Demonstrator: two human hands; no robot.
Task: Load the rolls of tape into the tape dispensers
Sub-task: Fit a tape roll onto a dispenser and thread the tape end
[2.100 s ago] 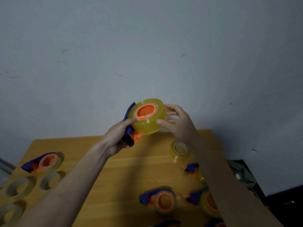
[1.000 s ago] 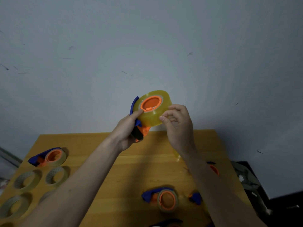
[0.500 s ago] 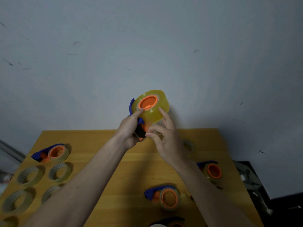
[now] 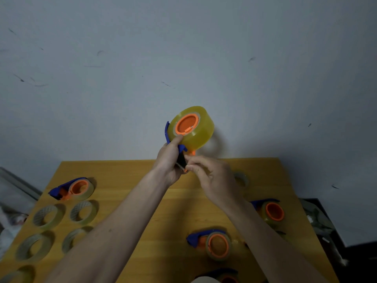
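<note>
- The fingers [image 4: 192, 167] of the right hand [image 4: 212, 178] pinch what looks like the free end of the tape at the mouth of the blue and orange plastic tape dispenser [image 4: 179, 152]; half a second ago they lay up against the roll.
- The left hand [image 4: 169, 160] grips that dispenser's handle, thumb pressed on the thick yellow translucent roll of tape [image 4: 199, 131], which sits on the orange hub, held up above the wooden bench [image 4: 126, 180].
- So the roll seems seated, and threading the end is likely the step in hand (the strip itself is too thin to see clearly).
- On the bench: a loaded dispenser at left [image 4: 72, 188], loose clear rolls [image 4: 49, 216] below it, more loaded dispensers [image 4: 212, 243] at right.
- Nothing blocks the hands.
</note>
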